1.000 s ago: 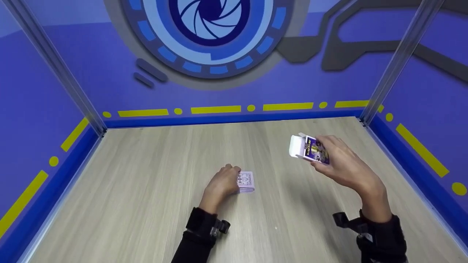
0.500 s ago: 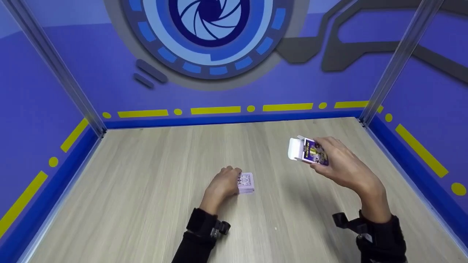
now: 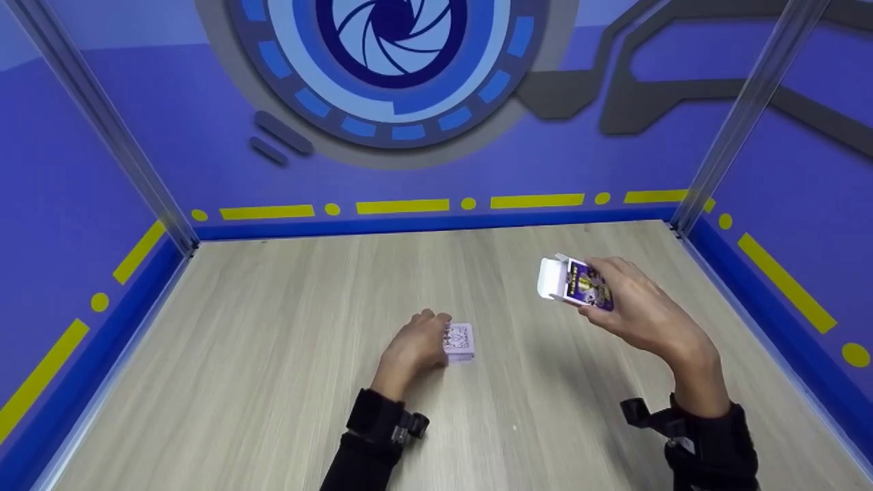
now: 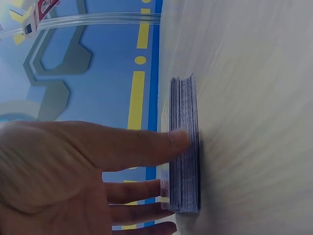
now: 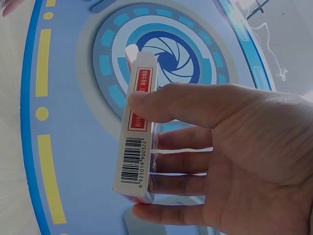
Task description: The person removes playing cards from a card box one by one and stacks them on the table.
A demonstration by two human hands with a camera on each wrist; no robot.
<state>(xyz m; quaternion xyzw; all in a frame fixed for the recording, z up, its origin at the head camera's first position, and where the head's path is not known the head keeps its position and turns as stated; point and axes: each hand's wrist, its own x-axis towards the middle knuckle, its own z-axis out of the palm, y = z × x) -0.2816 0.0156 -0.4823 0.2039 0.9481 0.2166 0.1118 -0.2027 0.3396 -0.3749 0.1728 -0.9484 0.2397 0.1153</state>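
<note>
A deck of playing cards [image 3: 460,341] lies face-down or back-up in a stack on the table, its patterned top showing. My left hand [image 3: 416,343] holds it from the left side. In the left wrist view the thumb presses the near edge of the deck [image 4: 185,181], with the fingers on its far side. My right hand [image 3: 644,303] grips a card box [image 3: 588,283] in the air over the right part of the table. The box's white flap stands open toward the left. A barcode shows on the narrow side of the box [image 5: 132,161] in the right wrist view.
The wood-grain table [image 3: 273,354] is bounded by a printed back wall [image 3: 395,177], a left wall [image 3: 68,204] and a right wall [image 3: 805,204]. Metal posts [image 3: 736,123] stand in the back corners. Black straps with small cameras sit on both wrists.
The right hand and card box have shifted very slightly down and left over the first half second. The left hand stays at the deck, almost still.
</note>
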